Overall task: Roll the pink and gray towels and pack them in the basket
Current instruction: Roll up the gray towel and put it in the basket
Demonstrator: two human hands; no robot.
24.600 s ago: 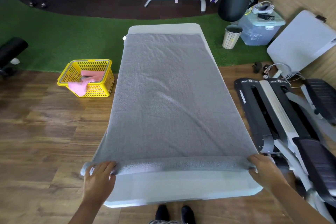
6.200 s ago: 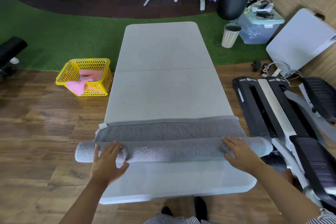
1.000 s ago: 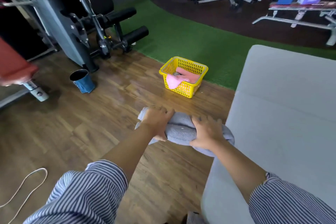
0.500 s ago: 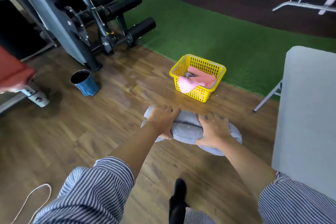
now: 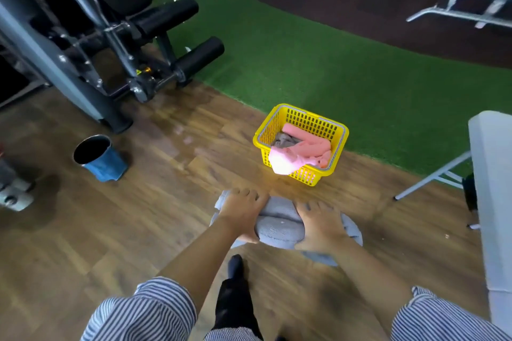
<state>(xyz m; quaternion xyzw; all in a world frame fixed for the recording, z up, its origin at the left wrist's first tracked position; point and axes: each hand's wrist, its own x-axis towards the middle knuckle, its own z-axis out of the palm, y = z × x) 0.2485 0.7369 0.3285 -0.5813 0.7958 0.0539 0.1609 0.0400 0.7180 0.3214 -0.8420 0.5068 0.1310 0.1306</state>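
The rolled gray towel (image 5: 279,225), a soft terry bundle, is carried above the wooden floor (image 5: 138,216), gripped by the left hand (image 5: 242,209) and the right hand (image 5: 321,223), each with fingers curled over its top. Its long axis runs left to right across the body, and the yellow plastic lattice basket (image 5: 302,144) lies just ahead and slightly right, nearer the right hand, with a crumpled pink towel (image 5: 299,152) already in it and spilling over its near rim

wood floor (image 5: 138,230) w/ yellow basket (image 5: 332,130), blue cup (image 5: 104,165)
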